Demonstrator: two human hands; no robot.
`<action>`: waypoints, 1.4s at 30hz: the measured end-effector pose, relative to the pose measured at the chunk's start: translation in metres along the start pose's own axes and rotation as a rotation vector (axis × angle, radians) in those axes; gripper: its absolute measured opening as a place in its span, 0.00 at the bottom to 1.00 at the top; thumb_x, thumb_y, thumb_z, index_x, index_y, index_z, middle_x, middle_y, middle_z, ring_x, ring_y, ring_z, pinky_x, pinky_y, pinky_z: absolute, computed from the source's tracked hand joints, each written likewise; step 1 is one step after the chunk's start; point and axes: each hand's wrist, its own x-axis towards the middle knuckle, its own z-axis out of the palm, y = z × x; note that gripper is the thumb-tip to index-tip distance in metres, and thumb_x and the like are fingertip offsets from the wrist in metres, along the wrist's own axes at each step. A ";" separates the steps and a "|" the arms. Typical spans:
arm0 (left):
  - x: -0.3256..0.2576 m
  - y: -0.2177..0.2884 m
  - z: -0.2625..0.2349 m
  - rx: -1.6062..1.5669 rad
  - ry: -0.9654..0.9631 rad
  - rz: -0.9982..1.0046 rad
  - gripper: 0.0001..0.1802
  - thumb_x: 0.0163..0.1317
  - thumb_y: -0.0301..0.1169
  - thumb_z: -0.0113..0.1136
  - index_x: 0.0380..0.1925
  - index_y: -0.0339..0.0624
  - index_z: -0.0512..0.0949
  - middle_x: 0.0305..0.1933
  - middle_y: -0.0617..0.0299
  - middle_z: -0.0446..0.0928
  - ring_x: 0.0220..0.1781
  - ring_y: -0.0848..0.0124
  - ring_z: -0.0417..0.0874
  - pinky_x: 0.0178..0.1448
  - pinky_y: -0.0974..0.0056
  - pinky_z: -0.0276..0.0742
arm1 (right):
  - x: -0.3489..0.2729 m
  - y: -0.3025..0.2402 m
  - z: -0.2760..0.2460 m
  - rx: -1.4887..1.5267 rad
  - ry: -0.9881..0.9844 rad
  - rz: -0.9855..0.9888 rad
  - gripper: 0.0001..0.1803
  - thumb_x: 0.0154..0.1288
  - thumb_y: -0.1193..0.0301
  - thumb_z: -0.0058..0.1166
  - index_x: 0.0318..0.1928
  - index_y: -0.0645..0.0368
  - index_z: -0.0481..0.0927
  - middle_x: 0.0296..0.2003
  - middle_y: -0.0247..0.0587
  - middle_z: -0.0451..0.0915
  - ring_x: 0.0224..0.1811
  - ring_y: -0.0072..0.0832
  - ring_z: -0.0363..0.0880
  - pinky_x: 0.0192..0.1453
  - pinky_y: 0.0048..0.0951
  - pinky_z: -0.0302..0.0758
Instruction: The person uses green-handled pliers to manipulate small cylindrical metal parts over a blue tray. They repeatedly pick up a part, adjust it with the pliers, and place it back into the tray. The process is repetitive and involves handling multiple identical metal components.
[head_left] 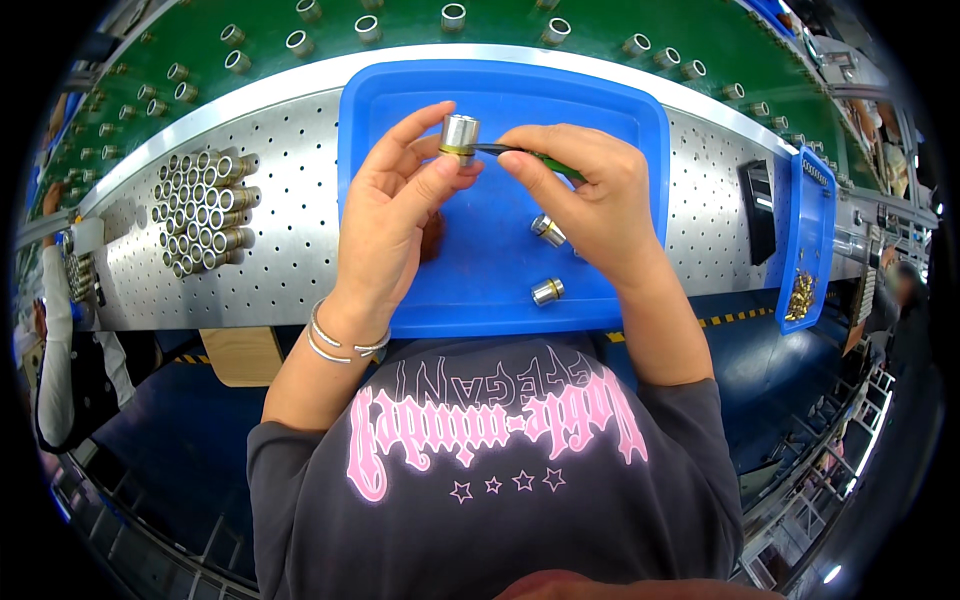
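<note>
Perforated metal desk (290, 290) carries a blue tray (480, 250). Left grip (395, 195) pinches a metal sleeve (461, 130) over the tray; right grip (595, 180) grasps a green tool (562, 168), its dark tip at the sleeve's lower band. Other sleeves (547, 291) lie below.

You wear a dark grey T-shirt (410, 530) with a short left sleeve (272, 455) and a short right sleeve (690, 410). Big, curly pink letters (440, 425) run across its front. On the far side of them are thin, pale outline letters (480, 378). On the near side, four little pink stars (523, 481) sit in a row. Your left hand (390, 195) has a shiny silver bracelet (327, 353) at its wrist.
</note>
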 end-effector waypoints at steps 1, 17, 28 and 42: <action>0.000 0.001 0.001 -0.021 -0.001 -0.004 0.24 0.59 0.27 0.57 0.56 0.38 0.67 0.46 0.56 0.75 0.47 0.69 0.77 0.53 0.66 0.73 | 0.000 0.000 0.001 0.047 0.026 0.014 0.08 0.52 0.68 0.61 0.31 0.57 0.82 0.24 0.37 0.80 0.23 0.30 0.78 0.27 0.25 0.72; 0.003 -0.002 -0.006 -0.108 -0.012 -0.073 0.21 0.64 0.29 0.50 0.57 0.39 0.66 0.48 0.56 0.75 0.49 0.70 0.77 0.55 0.66 0.73 | 0.002 0.000 0.004 0.143 -0.104 0.071 0.08 0.47 0.80 0.57 0.31 0.61 0.79 0.29 0.38 0.78 0.30 0.33 0.77 0.31 0.27 0.72; 0.003 -0.005 -0.003 -0.020 -0.079 -0.062 0.22 0.62 0.26 0.52 0.57 0.37 0.65 0.47 0.54 0.76 0.45 0.70 0.80 0.52 0.69 0.74 | 0.004 -0.004 0.002 0.074 -0.046 -0.002 0.10 0.44 0.85 0.58 0.31 0.65 0.78 0.27 0.38 0.78 0.29 0.26 0.76 0.32 0.21 0.70; -0.001 -0.010 0.000 0.237 -0.138 0.040 0.22 0.64 0.24 0.48 0.59 0.35 0.64 0.46 0.55 0.77 0.42 0.71 0.80 0.49 0.69 0.75 | 0.001 -0.010 -0.003 0.003 -0.045 -0.052 0.11 0.42 0.81 0.56 0.31 0.58 0.78 0.25 0.37 0.76 0.27 0.31 0.77 0.27 0.25 0.72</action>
